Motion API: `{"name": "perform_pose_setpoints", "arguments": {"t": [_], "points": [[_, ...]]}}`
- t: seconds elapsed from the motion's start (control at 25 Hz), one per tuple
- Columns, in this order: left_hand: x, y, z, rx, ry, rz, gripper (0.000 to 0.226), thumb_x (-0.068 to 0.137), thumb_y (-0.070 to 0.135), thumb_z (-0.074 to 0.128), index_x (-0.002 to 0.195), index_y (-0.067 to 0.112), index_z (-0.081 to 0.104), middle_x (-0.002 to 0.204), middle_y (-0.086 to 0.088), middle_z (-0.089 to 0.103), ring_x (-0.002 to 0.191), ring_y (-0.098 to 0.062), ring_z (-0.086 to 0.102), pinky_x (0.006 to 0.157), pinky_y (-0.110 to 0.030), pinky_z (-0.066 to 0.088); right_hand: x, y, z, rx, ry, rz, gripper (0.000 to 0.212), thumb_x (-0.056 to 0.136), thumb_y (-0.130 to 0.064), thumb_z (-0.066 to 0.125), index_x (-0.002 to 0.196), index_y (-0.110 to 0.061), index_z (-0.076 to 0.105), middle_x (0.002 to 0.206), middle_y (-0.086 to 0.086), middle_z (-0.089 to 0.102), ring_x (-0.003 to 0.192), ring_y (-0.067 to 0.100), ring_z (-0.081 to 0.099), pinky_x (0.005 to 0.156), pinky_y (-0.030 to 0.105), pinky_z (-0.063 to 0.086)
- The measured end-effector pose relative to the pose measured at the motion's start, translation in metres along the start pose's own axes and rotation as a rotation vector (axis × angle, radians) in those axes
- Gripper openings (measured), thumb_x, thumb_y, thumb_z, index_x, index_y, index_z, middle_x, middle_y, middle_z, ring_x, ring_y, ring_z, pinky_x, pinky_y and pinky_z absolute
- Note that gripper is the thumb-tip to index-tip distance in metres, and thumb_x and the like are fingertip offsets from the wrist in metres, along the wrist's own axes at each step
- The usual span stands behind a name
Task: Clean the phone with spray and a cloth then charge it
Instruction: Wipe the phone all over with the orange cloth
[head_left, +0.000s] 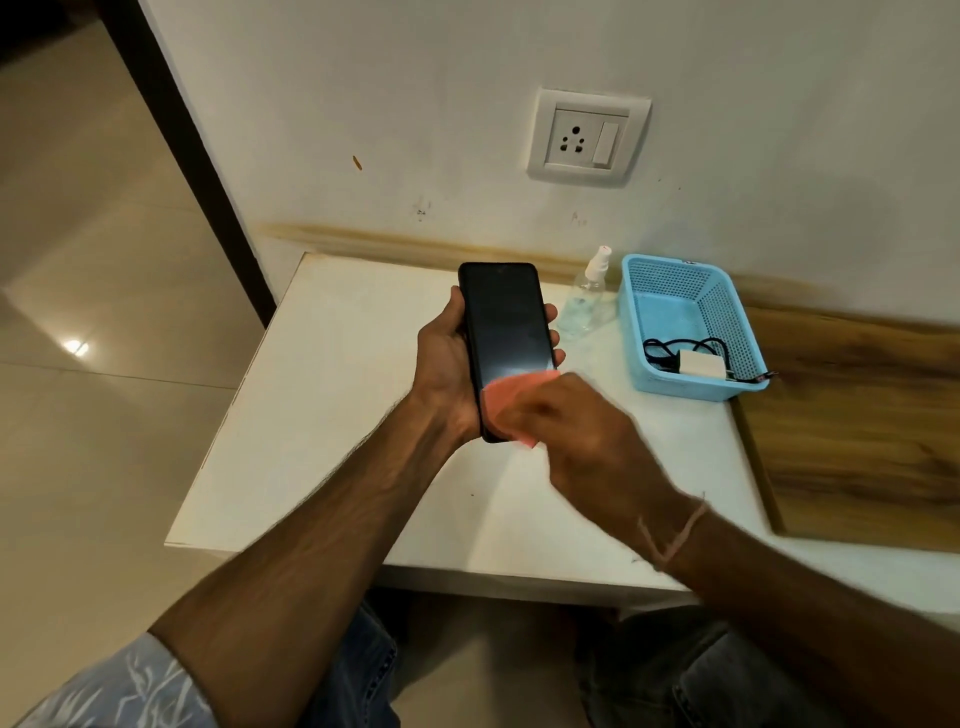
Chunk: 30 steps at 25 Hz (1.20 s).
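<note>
Black phone (506, 332), screen dark and glossy, gripped upright by left hand (447, 369). Right hand (566, 431), blurred, presses pink cloth (506, 402) on its near end.

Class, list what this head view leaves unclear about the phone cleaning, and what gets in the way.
Right hand: motion blur in the head view hides how it holds the cloth.
Phone: its lower end is covered by cloth and hand.
Charger in the basket: cable ends too small to tell.
Bottle: clear and small; fill level unreadable.
</note>
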<state>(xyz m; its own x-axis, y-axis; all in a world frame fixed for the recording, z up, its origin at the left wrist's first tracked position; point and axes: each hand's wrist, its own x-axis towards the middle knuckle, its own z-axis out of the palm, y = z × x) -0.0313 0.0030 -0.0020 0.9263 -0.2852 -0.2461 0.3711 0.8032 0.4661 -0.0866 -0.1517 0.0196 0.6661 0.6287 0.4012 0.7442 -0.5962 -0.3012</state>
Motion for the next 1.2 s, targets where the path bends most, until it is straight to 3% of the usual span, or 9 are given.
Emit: {"name": "perform_pose_setpoints", "arguments": {"t": [0.16,0.24,0.36,0.48,0.56,0.72,0.84,1.0,1.2], "points": [[0.000,0.002,0.001,0.037,-0.003,-0.031,0.078,0.098,0.064,0.027,0.138,0.004,0.056,0.131,-0.021,0.059,0.103,-0.035,0.058,0.096,-0.046,0.045,0.018,0.013,-0.008,-0.063,0.191,0.067,0.027,0.087,0.003,0.049,0.099,0.000,0.074,0.099,0.016,0.069,0.091,0.035,0.063,0.082,0.041,0.055],[-0.001,0.000,0.000,0.007,-0.007,-0.017,0.075,0.099,0.062,0.031,0.133,0.002,0.059,0.128,-0.022,0.059,0.098,-0.036,0.059,0.095,-0.047,0.045,0.004,-0.009,0.005,-0.025,0.096,-0.040,0.021,0.091,-0.005,0.056,0.104,-0.003,0.073,0.104,0.013,0.069,0.098,0.029,0.064,0.091,0.035,0.053],[-0.002,-0.002,-0.002,0.015,-0.008,-0.026,0.074,0.098,0.063,0.033,0.128,0.002,0.064,0.126,-0.021,0.061,0.098,-0.035,0.060,0.094,-0.045,0.047,0.008,0.001,-0.003,-0.051,0.005,-0.181,0.024,0.083,0.006,0.062,0.102,-0.004,0.074,0.102,0.013,0.070,0.096,0.031,0.065,0.090,0.037,0.054],[-0.002,-0.002,-0.001,0.049,0.025,-0.087,0.070,0.095,0.066,0.039,0.115,0.007,0.072,0.112,-0.015,0.070,0.095,-0.031,0.066,0.088,-0.039,0.053,0.042,0.028,-0.022,-0.129,0.159,0.038,0.030,0.076,0.015,0.059,0.095,-0.002,0.075,0.097,0.014,0.071,0.083,0.038,0.062,0.071,0.046,0.055],[-0.002,0.000,0.000,0.060,0.048,-0.069,0.067,0.094,0.065,0.041,0.108,0.009,0.075,0.109,-0.015,0.071,0.093,-0.031,0.068,0.087,-0.039,0.054,0.046,0.021,-0.014,-0.090,0.228,0.111,0.030,0.078,0.012,0.056,0.096,-0.003,0.075,0.098,0.013,0.070,0.082,0.037,0.061,0.073,0.043,0.055],[-0.004,0.002,0.000,0.015,0.018,-0.049,0.072,0.096,0.061,0.038,0.123,0.000,0.065,0.130,-0.021,0.056,0.101,-0.033,0.057,0.098,-0.044,0.042,0.013,-0.008,0.004,-0.049,0.097,-0.136,0.025,0.085,0.000,0.055,0.102,-0.005,0.074,0.102,0.011,0.070,0.090,0.030,0.064,0.080,0.034,0.055],[-0.004,-0.004,0.004,0.021,0.007,-0.070,0.066,0.096,0.061,0.042,0.110,0.005,0.073,0.112,-0.017,0.069,0.093,-0.030,0.066,0.088,-0.039,0.052,0.045,0.017,-0.011,-0.095,0.113,-0.094,0.027,0.079,0.008,0.065,0.099,-0.007,0.075,0.098,0.011,0.071,0.080,0.033,0.061,0.068,0.035,0.053],[-0.004,-0.012,0.008,-0.022,0.012,-0.038,0.055,0.098,0.056,0.045,0.101,0.012,0.078,0.097,-0.015,0.075,0.084,-0.031,0.072,0.077,-0.040,0.060,0.098,0.038,-0.021,-0.183,0.152,0.159,0.026,0.089,-0.001,0.058,0.109,-0.009,0.073,0.104,0.013,0.068,0.094,0.035,0.057,0.078,0.039,0.047],[-0.005,-0.005,0.003,0.008,-0.005,-0.107,0.072,0.094,0.063,0.043,0.125,0.002,0.065,0.111,-0.015,0.066,0.095,-0.029,0.064,0.088,-0.038,0.051,0.034,0.005,0.006,0.061,0.213,0.051,0.022,0.090,-0.005,0.059,0.107,-0.004,0.073,0.109,0.011,0.068,0.102,0.022,0.059,0.093,0.034,0.050]]}}
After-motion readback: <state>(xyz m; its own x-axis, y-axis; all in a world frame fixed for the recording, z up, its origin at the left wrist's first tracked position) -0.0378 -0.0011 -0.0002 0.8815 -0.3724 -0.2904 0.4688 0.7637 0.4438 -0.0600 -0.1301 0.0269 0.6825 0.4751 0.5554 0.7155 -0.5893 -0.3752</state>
